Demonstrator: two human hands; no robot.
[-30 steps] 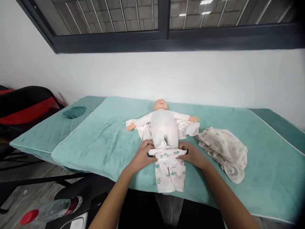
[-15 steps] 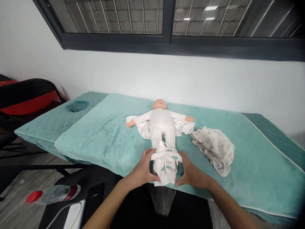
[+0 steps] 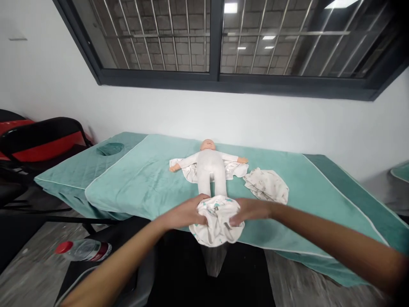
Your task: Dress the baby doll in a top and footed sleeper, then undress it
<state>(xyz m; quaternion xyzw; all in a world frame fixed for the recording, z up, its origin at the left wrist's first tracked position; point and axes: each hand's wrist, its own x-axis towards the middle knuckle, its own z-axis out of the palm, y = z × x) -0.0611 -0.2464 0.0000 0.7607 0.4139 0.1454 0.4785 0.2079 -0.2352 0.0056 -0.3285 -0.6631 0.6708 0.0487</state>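
A baby doll lies on its back on a teal towel, arms spread, with a white garment open under its torso. At the doll's feet, by the near edge of the bed, a bunched pair of white printed baby trousers is gripped from both sides. My left hand is closed on its left side and my right hand is closed on its right side.
A crumpled white printed cloth lies right of the doll. The padded bed has a face hole at the left end. A black and red chair stands at left. A red-capped plastic bottle lies below left.
The trousers slid down off the doll's legs toward me and bunched up between my hands. The doll's legs are now bare. The camera drew back and tilted up.
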